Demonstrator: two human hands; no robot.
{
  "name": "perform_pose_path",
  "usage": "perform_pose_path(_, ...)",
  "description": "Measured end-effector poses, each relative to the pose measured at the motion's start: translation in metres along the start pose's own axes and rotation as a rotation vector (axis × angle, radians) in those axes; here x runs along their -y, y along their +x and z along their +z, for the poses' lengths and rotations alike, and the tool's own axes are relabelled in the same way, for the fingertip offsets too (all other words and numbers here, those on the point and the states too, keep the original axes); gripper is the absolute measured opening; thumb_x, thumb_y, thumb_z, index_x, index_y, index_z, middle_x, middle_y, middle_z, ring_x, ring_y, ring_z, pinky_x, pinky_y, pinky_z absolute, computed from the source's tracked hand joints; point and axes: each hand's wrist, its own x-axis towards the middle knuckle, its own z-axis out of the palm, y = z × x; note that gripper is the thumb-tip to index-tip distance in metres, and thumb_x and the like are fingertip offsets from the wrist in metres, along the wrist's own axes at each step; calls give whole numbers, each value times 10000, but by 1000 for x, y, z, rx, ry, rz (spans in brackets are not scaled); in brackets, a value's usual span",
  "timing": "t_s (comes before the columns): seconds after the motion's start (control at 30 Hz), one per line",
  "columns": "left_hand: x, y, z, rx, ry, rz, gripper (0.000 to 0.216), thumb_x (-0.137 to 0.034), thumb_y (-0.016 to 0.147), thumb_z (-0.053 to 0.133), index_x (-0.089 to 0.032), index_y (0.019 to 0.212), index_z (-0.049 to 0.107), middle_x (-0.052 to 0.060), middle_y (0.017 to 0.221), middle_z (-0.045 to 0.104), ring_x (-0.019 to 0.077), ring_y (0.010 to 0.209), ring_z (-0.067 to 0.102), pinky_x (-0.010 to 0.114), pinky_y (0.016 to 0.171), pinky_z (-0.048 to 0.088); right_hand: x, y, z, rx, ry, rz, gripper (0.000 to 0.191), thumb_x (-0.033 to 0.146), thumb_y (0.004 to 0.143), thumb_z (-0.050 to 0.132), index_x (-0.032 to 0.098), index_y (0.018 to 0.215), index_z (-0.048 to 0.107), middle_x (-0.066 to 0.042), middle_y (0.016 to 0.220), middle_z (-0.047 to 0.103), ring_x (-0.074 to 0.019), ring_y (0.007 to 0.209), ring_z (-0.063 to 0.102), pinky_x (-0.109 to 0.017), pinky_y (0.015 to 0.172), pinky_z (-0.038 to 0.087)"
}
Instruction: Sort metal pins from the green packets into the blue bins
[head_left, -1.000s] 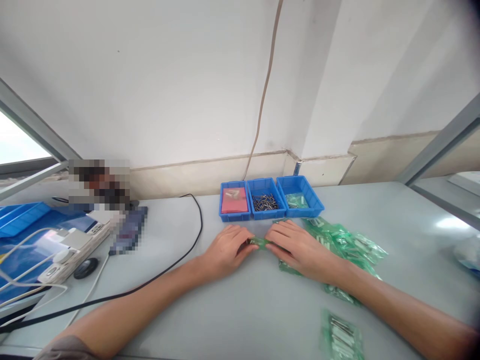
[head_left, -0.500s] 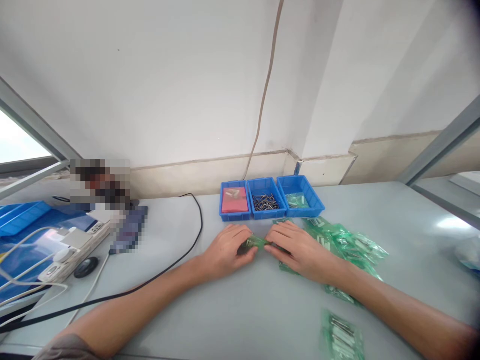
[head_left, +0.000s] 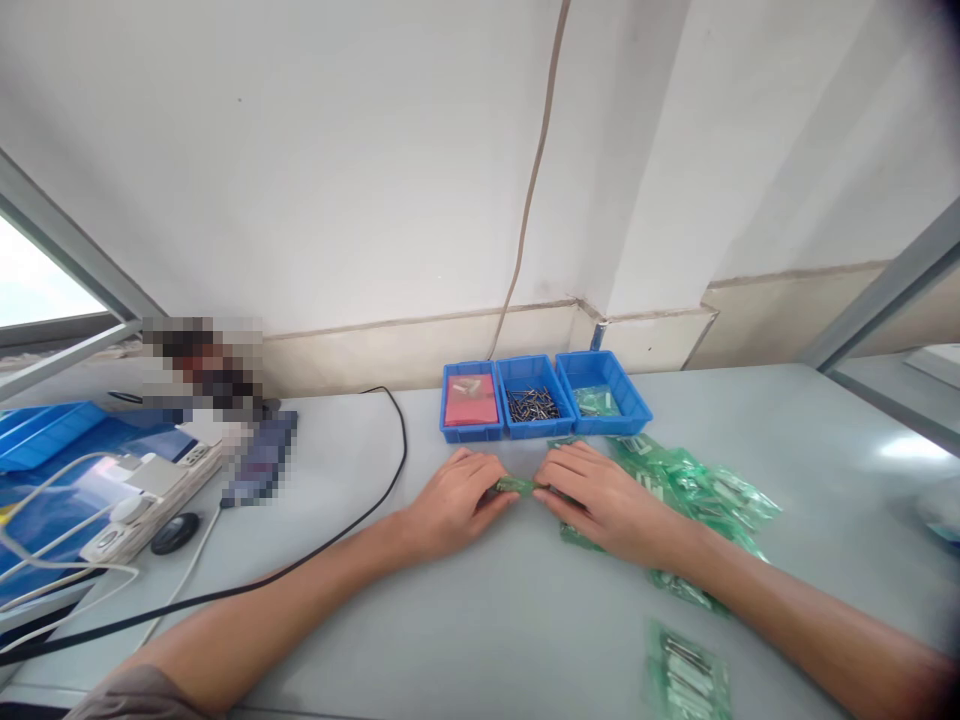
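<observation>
A small green plastic bag is stretched between my two hands, just above the grey table. My left hand pinches its left end with thumb and fingers. At the other end, my right hand grips the bag the same way; my fingers hide most of it, so its contents are unclear. Beside and behind my right hand lies a pile of green plastic bags holding pale and metal pieces. Nearer me, a separate filled green bag rests on the table.
Three blue bins stand by the wall: one with a red sheet, one with metal pins, one with a green bag. A black cable crosses the left side, near a power strip and a round black object.
The green bag between my hands looks flatter and narrower, and my left fingers and thumb have closed together more. Both hands stay in nearly the same place.
</observation>
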Motion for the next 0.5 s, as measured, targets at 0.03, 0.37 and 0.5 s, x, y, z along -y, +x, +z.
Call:
perform_pose_path(0.03, 0, 0, 0, 0, -4, -2, 269, -361, 1117, 505, -196, 915, 575, 24, 816, 650, 192, 761, 600, 330, 758, 442, 0, 0, 0, -4, 0, -2, 193, 246, 1121, 480, 206, 1018, 638, -59, 915, 674, -227, 847, 605, -373, 810, 453)
perform_pose_path(0.37, 0, -1, -2, 9, -65, -10, 291, -378, 1128, 502, -194, 937, 620, 26, 827, 694, 190, 779, 629, 333, 793, 426, 1, 1, -2, -22, -1, -14, 190, 236, 1117, 482, 211, 1038, 653, -60, 913, 683, -223, 833, 607, -367, 785, 453)
perform_pose_path(0.5, 2, -1, -2, 31, -68, 4, 278, -365, 1122, 525, -195, 934, 640, 17, 829, 708, 186, 776, 622, 338, 793, 409, -1, -1, -1, -5, -2, -13, 193, 231, 1121, 471, 202, 1039, 644, -61, 923, 678, -225, 848, 602, -374, 803, 445)
